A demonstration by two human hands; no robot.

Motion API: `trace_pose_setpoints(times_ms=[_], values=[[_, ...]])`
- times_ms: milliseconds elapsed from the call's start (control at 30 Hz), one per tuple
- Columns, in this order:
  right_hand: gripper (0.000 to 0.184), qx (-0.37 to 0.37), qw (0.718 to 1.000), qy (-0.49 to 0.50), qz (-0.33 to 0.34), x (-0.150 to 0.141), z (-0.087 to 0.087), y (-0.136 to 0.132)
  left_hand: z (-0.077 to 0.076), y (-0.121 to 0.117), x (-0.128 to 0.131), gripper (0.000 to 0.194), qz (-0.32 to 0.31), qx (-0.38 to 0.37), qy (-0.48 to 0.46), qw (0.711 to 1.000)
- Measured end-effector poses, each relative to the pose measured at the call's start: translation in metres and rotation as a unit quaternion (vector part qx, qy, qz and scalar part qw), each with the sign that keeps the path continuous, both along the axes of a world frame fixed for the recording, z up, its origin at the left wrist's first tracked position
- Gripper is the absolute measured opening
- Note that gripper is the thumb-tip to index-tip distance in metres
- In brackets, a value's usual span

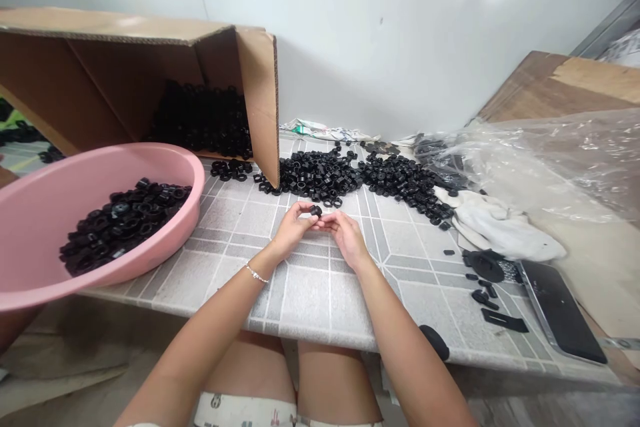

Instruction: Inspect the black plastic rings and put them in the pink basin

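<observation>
Above the tile-patterned tabletop, at the near middle: one small black hexagonal ring-shaped part, pinched between the thumb and fingertips of the left hand. Right hand: fingers pressed together, tips reaching in just under the part; contact cannot be told. Left wrist: one thin silver-coloured bracelet.

Just beyond the hands, on the tabletop: two spreading heaps of like black parts, nearly meeting. Left of them: a pink plastic basin, its rim over the table edge, holding a further pile of parts. Behind the basin: a cardboard box lying on its side, open toward the table, with more black parts inside.

Right side: a crumpled white cloth, beside the right-hand heap; a clear plastic sheet behind it; assorted flat black pieces; a dark rectangular slab with a metal edge, its exact kind unclear. Near edge: one rounded black object.
</observation>
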State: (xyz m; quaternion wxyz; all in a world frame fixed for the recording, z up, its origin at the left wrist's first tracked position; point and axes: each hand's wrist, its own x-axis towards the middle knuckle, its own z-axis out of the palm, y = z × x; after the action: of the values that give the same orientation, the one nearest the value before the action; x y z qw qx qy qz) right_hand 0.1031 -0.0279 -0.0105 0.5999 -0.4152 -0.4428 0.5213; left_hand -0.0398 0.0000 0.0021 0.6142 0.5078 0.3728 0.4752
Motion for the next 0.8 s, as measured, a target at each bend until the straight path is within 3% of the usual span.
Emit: trace_pose_setpoints(times_ms=[67, 233, 367, 800], values=[[0.037, 0.014, 1.000, -0.028, -0.001, -0.001, -0.001, -0.002, 0.002, 0.001, -0.002, 0.043, -0.009, -0.018, -0.016, 1.000], [0.035, 0.055, 0.968, -0.237, -0.053, -0.001, -0.003, -0.008, 0.005, -0.003, -0.003, 0.043, -0.129, -0.071, -0.007, 0.989], [0.029, 0.070, 0.934, -0.348, -0.042, 0.001, -0.003, -0.011, 0.003, -0.005, -0.001, 0.042, -0.136, -0.096, 0.010, 0.986], [0.029, 0.043, 0.920, -0.390, -0.024, 0.006, 0.001, -0.010, -0.008, -0.002, -0.001, 0.039, -0.160, -0.042, 0.040, 0.985]])
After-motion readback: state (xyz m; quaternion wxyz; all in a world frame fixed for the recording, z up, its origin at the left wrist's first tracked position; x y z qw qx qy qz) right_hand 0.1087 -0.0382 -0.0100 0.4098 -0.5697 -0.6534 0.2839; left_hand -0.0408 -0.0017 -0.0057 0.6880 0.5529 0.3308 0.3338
